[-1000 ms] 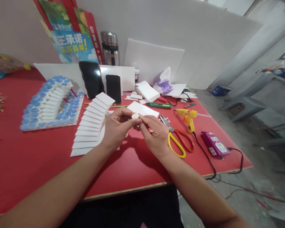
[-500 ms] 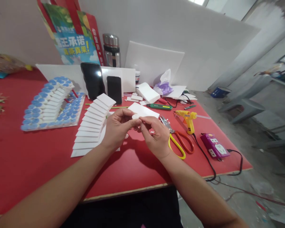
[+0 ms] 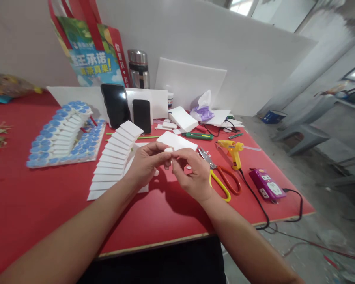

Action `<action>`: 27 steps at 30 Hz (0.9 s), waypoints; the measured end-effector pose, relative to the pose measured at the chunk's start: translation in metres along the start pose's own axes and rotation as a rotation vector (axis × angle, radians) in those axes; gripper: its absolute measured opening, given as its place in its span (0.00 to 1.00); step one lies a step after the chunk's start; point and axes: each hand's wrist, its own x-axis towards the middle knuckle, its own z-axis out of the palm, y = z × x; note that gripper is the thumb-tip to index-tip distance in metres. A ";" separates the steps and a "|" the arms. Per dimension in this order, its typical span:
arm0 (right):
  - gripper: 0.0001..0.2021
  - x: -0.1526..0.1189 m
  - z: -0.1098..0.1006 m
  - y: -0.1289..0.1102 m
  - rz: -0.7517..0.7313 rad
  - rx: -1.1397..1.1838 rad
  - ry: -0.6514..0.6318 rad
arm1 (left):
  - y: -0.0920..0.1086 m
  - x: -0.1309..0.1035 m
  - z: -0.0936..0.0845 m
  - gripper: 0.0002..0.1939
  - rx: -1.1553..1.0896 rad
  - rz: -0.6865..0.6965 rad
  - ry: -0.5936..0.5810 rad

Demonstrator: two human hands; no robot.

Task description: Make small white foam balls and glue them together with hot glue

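Observation:
My left hand (image 3: pixel 146 163) and my right hand (image 3: pixel 192 170) meet over the front middle of the table. Between their fingertips is a small round white piece (image 3: pixel 168 150), pinched from both sides; its lower part is hidden by the fingers. Left of my left hand stands a curved flight of white foam-board steps (image 3: pixel 114 161). Beyond my fingers a flat white board (image 3: pixel 177 141) lies on the table. Pliers (image 3: pixel 213 165) with one yellow and one red handle rest just right of my right hand.
A yellow glue gun (image 3: pixel 232 150) and a purple power box (image 3: pixel 268 185) with cords sit right on the red table (image 3: pixel 154 221). A blue-and-white stair model (image 3: pixel 66 136) stands left. Behind are two phones (image 3: pixel 142 116), a steel flask (image 3: pixel 139 69) and a green cutter (image 3: pixel 198 136).
My fingers have shifted slightly around the white piece, which now looks flatter, its top seen more edge-on. The whole view sits a little lower as the camera tilts up.

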 end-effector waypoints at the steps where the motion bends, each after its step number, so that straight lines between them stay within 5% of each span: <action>1: 0.09 0.000 0.000 -0.001 0.018 0.021 -0.017 | 0.001 0.001 0.001 0.18 -0.019 -0.012 -0.006; 9: 0.07 0.002 -0.001 -0.005 0.231 0.296 -0.135 | 0.002 0.002 0.001 0.20 -0.080 -0.016 0.002; 22: 0.09 0.000 0.001 -0.004 0.364 0.388 -0.022 | 0.001 0.001 -0.006 0.22 -0.028 -0.091 0.012; 27: 0.09 0.007 -0.005 -0.008 0.520 0.524 -0.023 | 0.004 0.000 -0.005 0.18 0.160 0.127 0.055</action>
